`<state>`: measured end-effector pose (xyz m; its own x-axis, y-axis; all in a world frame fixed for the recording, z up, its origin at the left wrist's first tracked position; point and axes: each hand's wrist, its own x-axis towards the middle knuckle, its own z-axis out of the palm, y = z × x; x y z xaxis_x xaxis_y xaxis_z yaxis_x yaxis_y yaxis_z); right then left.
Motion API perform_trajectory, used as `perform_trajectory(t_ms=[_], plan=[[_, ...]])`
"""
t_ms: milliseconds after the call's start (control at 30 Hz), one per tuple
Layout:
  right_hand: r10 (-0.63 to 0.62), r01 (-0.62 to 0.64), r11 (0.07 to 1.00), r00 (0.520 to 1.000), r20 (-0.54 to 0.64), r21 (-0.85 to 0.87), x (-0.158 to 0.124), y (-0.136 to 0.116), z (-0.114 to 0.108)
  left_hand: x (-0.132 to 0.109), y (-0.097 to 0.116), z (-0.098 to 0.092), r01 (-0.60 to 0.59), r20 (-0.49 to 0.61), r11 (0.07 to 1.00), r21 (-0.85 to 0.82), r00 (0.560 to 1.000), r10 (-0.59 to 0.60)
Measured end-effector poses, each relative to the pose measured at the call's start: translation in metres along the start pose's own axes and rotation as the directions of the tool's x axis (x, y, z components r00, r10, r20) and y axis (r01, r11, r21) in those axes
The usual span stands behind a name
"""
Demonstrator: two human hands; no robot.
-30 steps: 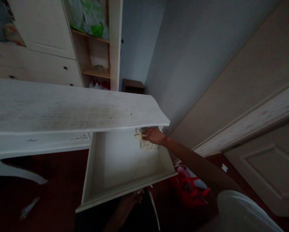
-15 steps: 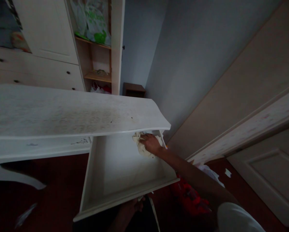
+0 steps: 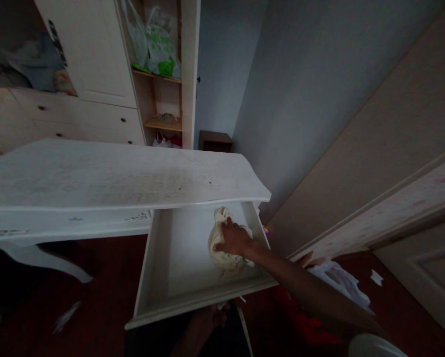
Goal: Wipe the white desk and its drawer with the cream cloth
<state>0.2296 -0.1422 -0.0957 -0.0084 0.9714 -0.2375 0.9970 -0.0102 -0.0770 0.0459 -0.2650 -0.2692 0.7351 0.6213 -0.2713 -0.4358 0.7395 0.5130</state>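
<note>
A cream cloth (image 3: 218,254) lies bunched on the floor of the pulled-out white drawer (image 3: 181,263), toward its right side. My right hand (image 3: 235,239) presses on top of this cloth, its fingers bent over the folds. Below the drawer's front edge, in shadow, is my left hand (image 3: 211,320), near the drawer knob; its fingers are too dark to tell what they hold. The drawer belongs to a white table (image 3: 133,173) with dark smudges on its top.
Behind the table stand a white cabinet (image 3: 95,114) and shelves with a plastic bag (image 3: 162,52). A small brown box (image 3: 215,141) is by the wall. On the red floor at right are a white bag (image 3: 341,285) and a red item (image 3: 300,320).
My right hand and the cloth have moved toward the drawer's front. The camera view has shifted a little left. My left hand stays below the drawer front.
</note>
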Motion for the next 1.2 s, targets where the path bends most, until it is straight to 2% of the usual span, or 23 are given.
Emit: perform_trajectory(t_ms=[133, 300, 467, 800, 967, 1200], plan=[[0.176, -0.182, 0.982, 0.979, -0.106, -0.052, 0.012, 0.001, -0.004, -0.002, 0.000, 0.003, -0.008, -0.021, 1.000, -0.007, 1.000, 0.007], [0.339, -0.340, 0.940, 0.935, -0.104, 0.016, 0.036, 0.025, -0.014, -0.002, -0.001, 0.003, -0.031, -0.032, 1.000, 0.003, 0.999, 0.031], [0.376, -0.371, 0.925, 0.925, -0.051, 0.077, 0.054, 0.034, -0.019, -0.003, 0.000, 0.002, -0.012, -0.006, 1.000, 0.001, 1.000, 0.012], [0.383, -0.385, 0.913, 0.923, 0.039, 0.132, 0.066, 0.028, -0.035, -0.003, 0.002, 0.004, -0.035, 0.019, 0.999, -0.008, 0.999, 0.035], [0.385, -0.394, 0.914, 0.917, 0.109, 0.092, 0.048, 0.013, -0.036, 0.000, -0.001, 0.000, -0.020, 0.046, 1.000, -0.012, 0.999, 0.021], [0.338, -0.347, 0.938, 0.926, 0.168, 0.025, -0.019, -0.004, -0.022, -0.005, 0.007, 0.012, -0.026, 0.037, 1.000, 0.007, 0.999, 0.026]])
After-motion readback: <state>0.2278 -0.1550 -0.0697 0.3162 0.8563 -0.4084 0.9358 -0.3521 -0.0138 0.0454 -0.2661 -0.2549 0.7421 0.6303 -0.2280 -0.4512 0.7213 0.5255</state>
